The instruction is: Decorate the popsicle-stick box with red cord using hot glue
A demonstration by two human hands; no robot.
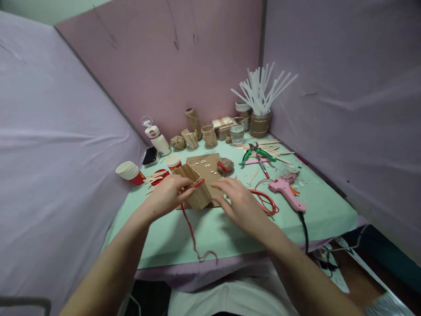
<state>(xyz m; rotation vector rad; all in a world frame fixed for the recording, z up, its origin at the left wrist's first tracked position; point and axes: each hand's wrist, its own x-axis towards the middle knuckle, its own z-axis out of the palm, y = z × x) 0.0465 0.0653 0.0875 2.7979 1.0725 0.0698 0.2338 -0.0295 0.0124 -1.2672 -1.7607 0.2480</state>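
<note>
My left hand (171,193) is closed on the upper rim of a small box (199,197) that looks made of wooden craft sticks and is tilted in the air. Red yarn (190,228) runs along part of the rim, and its loose tail hangs below my left hand down to the table's front. Beside the box's right side, my right hand (235,199) has its thumb and fingers apart, with nothing seen between them. Behind the box lies a piece of brown cardboard (213,160) with several small pale wooden pieces on it.
A pink glue gun (287,193) with a black cord lies at the right, near green-handled pliers (256,153) and a red cord coil (268,204). Paper cups (131,172) stand left. A twine ball (225,165), a glass of water (237,131) and white sticks (261,90) are farther back.
</note>
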